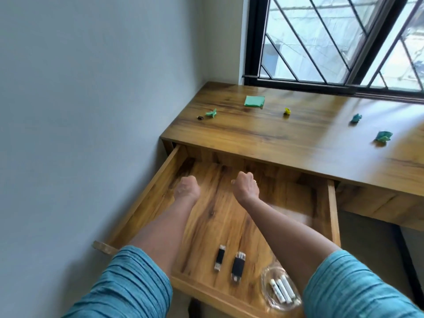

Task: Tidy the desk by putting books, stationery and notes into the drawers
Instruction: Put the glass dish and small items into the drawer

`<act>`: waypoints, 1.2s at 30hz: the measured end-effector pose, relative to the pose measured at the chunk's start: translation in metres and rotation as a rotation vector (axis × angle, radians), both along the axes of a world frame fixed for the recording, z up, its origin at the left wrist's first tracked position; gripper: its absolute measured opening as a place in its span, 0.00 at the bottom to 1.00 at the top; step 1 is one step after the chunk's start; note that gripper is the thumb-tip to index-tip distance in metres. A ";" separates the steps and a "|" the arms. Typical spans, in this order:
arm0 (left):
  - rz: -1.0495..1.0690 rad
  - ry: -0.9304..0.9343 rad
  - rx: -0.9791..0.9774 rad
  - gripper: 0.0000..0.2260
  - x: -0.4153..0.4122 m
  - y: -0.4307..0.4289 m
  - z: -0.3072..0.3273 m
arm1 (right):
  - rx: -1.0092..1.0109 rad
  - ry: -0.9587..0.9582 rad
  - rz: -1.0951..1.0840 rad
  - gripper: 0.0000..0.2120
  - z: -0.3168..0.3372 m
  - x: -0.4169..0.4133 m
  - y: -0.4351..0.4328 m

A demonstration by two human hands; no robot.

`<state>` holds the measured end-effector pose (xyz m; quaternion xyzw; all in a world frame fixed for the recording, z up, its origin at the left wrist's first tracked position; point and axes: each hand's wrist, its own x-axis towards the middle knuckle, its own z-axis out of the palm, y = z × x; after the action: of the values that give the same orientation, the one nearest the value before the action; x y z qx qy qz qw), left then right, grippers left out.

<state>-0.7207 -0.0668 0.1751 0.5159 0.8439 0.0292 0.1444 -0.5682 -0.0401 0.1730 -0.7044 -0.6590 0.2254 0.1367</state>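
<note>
Above the open drawer (pixel 333 212), the left hand (pixel 187 188) and right hand (pixel 246 188) hover, fingers curled under; whether either holds anything cannot be told. A green note pad (pixel 254 101) and crumpled notes (pixel 211 113) lie on the tabletop (pixel 275 141), probably best carried singly to the drawer's bare back.

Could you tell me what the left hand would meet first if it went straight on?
The left hand would probably meet the back wall of the open wooden drawer; depth is unclear.
</note>
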 end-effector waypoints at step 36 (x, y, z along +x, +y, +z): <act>-0.221 -0.340 0.424 0.17 -0.124 0.231 -0.014 | 0.129 -0.213 0.277 0.15 -0.004 -0.183 0.243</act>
<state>-0.8449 0.1643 0.1615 0.6111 0.7212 0.2750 0.1753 -0.7510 0.2033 0.1688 -0.6164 -0.7737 0.1237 0.0787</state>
